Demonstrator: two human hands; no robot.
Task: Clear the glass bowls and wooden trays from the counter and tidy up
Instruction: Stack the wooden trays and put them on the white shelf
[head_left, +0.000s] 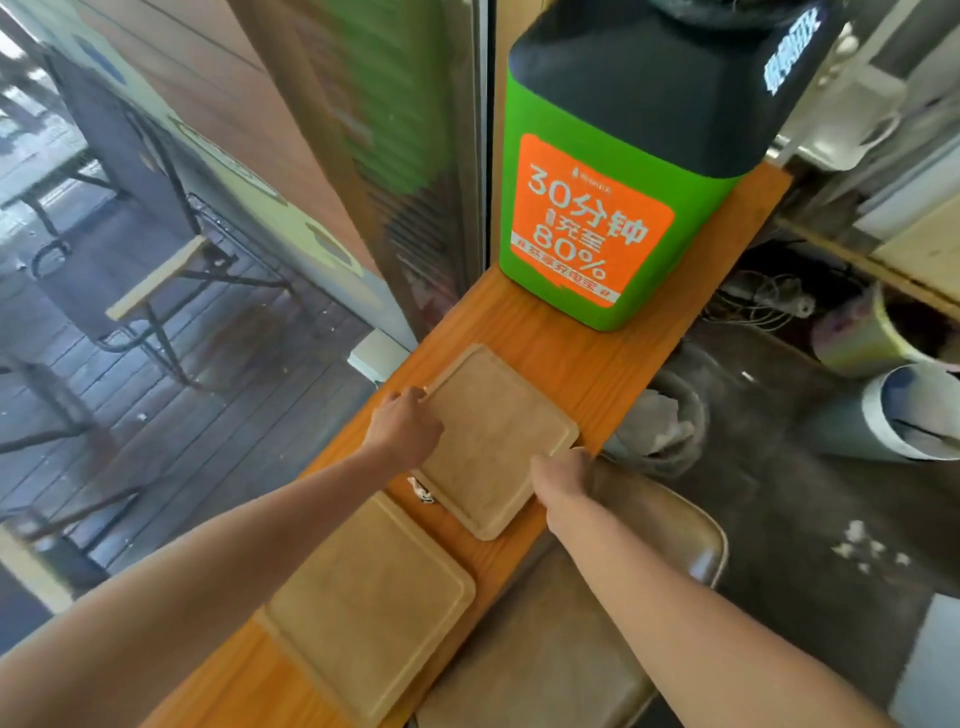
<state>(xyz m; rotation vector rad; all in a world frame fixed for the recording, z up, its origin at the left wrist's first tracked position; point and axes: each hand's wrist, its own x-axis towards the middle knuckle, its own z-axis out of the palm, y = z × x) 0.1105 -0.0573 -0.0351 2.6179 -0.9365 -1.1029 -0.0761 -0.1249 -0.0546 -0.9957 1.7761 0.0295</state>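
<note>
Two pale wooden trays lie flat on the narrow orange wooden counter (582, 358). On the far tray (498, 436), my left hand (405, 428) holds the left edge and my right hand (563, 480) grips the right edge near the front corner. The near tray (363, 608) rests untouched below my left forearm. A small crumpled scrap (422, 490) sits on the counter between the two trays. No glass bowls are in view.
A big green and black box with an orange label (613, 171) stands at the far end of the counter. A glass wall (156, 260) runs along the left. A padded stool (597, 623) sits to the right below the counter, with bins (914, 410) on the floor.
</note>
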